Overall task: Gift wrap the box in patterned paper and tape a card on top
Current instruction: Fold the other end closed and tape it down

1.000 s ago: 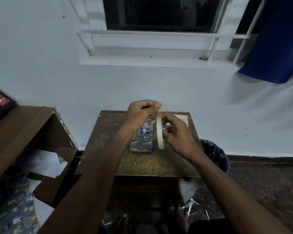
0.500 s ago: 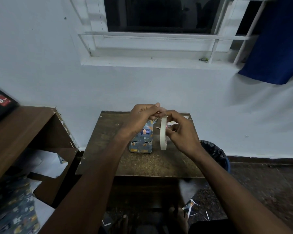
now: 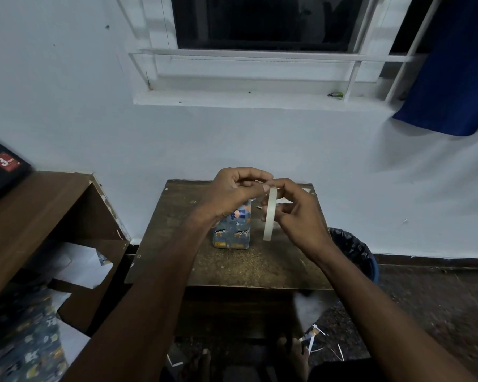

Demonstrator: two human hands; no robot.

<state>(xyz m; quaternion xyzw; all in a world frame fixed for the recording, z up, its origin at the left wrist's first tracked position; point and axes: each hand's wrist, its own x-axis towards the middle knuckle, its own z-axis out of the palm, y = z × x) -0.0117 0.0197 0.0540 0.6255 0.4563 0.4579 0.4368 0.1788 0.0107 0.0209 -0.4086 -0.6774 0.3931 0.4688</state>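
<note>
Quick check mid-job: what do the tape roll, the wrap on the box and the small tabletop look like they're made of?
Tape roll: pale, slightly translucent, probably plastic film; the right hand holds it edge-on.
Wrapped box: paper, matte, blue with printed cartoon figures, creased at the folds.
Table: dark brown wood or board, dull and worn, with speckled scuffing and chipped edges.

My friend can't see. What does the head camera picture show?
Two hands hold a roll of tape above a small wooden table: the right hand grips the roll and the left hand pinches at its top edge. A box wrapped in patterned paper stands on the table below.
</note>
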